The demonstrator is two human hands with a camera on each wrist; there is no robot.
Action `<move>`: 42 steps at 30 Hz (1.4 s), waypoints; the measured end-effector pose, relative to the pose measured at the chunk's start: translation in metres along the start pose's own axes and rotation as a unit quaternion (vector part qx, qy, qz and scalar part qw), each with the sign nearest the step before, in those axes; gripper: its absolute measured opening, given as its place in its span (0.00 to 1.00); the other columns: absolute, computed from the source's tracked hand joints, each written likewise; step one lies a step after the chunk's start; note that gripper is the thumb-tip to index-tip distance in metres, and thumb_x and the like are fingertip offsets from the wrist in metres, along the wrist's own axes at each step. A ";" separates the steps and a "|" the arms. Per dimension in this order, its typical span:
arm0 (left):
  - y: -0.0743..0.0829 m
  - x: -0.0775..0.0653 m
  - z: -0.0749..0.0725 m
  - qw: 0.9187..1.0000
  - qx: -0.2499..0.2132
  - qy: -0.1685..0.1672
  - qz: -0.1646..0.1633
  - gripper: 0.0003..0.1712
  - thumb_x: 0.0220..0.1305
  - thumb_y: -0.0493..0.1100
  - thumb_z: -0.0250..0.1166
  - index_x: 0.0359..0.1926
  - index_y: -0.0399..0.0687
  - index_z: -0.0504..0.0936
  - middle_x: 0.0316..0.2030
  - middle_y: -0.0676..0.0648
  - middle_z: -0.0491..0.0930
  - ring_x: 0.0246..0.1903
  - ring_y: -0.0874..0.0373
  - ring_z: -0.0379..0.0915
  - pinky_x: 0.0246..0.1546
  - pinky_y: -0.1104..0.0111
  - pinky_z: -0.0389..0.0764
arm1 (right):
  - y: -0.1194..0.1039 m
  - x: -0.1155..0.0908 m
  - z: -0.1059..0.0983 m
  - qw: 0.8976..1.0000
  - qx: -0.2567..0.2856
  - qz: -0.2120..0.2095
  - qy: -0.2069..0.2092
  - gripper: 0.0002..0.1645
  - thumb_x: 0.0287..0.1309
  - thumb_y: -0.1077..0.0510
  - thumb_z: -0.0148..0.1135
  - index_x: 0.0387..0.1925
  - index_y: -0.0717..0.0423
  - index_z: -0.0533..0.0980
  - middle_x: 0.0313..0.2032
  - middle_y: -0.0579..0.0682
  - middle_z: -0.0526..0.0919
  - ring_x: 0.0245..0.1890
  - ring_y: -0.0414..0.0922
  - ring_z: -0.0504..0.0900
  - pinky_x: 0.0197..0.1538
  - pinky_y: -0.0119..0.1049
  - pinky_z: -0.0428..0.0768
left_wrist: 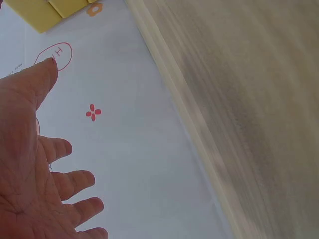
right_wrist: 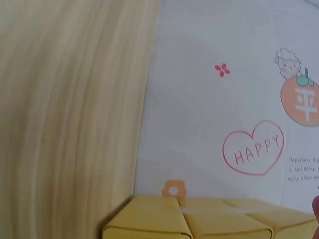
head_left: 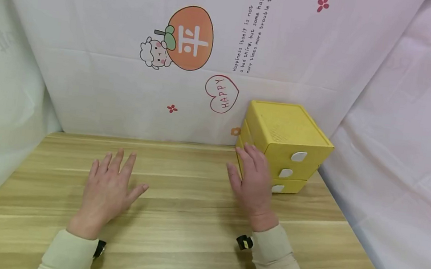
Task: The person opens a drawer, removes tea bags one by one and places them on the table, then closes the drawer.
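Head view: the right hand (head_left: 253,184) is held out with its fingers extended and thumb apart, and nothing is in its grasp. The thing nearest it is the yellow drawer unit (head_left: 299,127), just beyond and to the right of the fingers, which partly cover it; whether the fingertips touch its side wall I cannot tell. The left hand (head_left: 108,186) is spread too, fingers and thumb well parted over the wooden table (head_left: 180,220), well apart from the unit and holding nothing.

The unit looks like plastic, so I would expect it to be light for its bulk, stiff in the walls and not very fragile. Its flat faces seem smooth enough for dry fingers to slip, and tipping it forward could let drawers slide. To hold the whole, a palm low on each side wall should serve best; the left wall faces the right hand, the other lies across the unit from it. For one drawer, a thumb-and-finger pinch on its tab suits: the top tab (head_left: 299,156) is farthest right of the hand, the middle tab (head_left: 285,173) nearer, the bottom tab (head_left: 278,188) nearest.
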State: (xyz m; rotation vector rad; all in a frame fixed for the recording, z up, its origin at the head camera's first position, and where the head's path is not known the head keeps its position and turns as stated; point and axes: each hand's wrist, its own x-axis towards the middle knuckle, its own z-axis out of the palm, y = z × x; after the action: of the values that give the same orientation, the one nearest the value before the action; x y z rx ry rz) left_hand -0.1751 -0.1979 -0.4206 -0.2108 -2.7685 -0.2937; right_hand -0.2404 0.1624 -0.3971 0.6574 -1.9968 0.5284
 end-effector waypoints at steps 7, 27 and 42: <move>-0.001 0.001 0.000 1.000 0.005 0.007 0.004 0.51 0.69 0.69 0.62 0.80 0.42 0.61 0.76 0.27 0.59 0.75 0.25 0.51 0.73 0.30 0.49 | 0.014 0.006 -0.008 0.997 -0.020 0.005 0.070 0.30 0.76 0.41 0.58 0.58 0.64 0.80 0.59 0.66 0.83 0.62 0.66 0.78 0.69 0.57 0.73; -0.001 0.001 0.000 1.000 0.003 -0.001 0.004 0.52 0.69 0.69 0.62 0.80 0.42 0.61 0.76 0.27 0.59 0.75 0.25 0.51 0.73 0.30 0.50 | 0.058 0.010 -0.037 0.987 -0.055 0.093 0.119 0.31 0.73 0.44 0.55 0.59 0.68 0.79 0.59 0.67 0.82 0.66 0.64 0.76 0.75 0.55 0.64; -0.001 0.000 0.000 1.000 0.000 0.002 0.004 0.51 0.69 0.70 0.62 0.80 0.42 0.61 0.76 0.27 0.60 0.75 0.25 0.51 0.73 0.31 0.49 | 0.096 0.025 -0.055 0.975 -0.087 0.151 0.141 0.33 0.72 0.45 0.53 0.65 0.67 0.73 0.65 0.66 0.76 0.71 0.62 0.70 0.75 0.58 0.60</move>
State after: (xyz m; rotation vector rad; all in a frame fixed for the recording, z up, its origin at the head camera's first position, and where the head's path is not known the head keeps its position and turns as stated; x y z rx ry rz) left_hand -0.1756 -0.1991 -0.4211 -0.2203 -2.7623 -0.2928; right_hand -0.2769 0.2624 -0.3588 0.1599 -1.8533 0.5832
